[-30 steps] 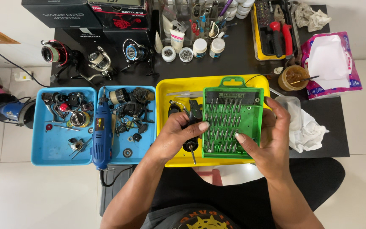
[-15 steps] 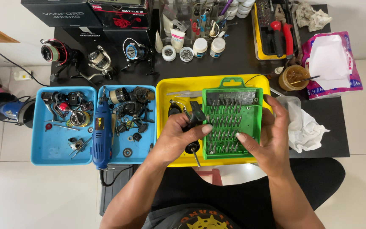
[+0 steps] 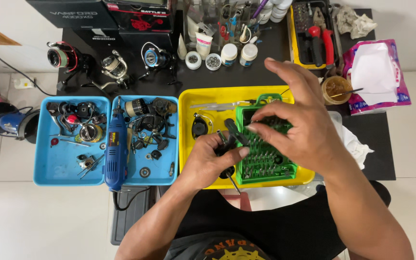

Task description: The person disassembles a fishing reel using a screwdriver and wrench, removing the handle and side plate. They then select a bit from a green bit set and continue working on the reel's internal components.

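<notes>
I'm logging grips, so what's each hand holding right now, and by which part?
The left hand grips a black screwdriver around its handle. The right hand hovers over the green bit case; whether it pinches anything cannot be told.

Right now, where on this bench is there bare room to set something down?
Bare patches: the left blue tray's lower left corner, and the black tabletop right of the white cloth, below the tissue box. The right blue tray and the table's back row are crowded.

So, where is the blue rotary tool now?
In the head view, the blue rotary tool lies lengthwise on the seam between the two blue trays, left of the yellow tray and the left hand.
</notes>
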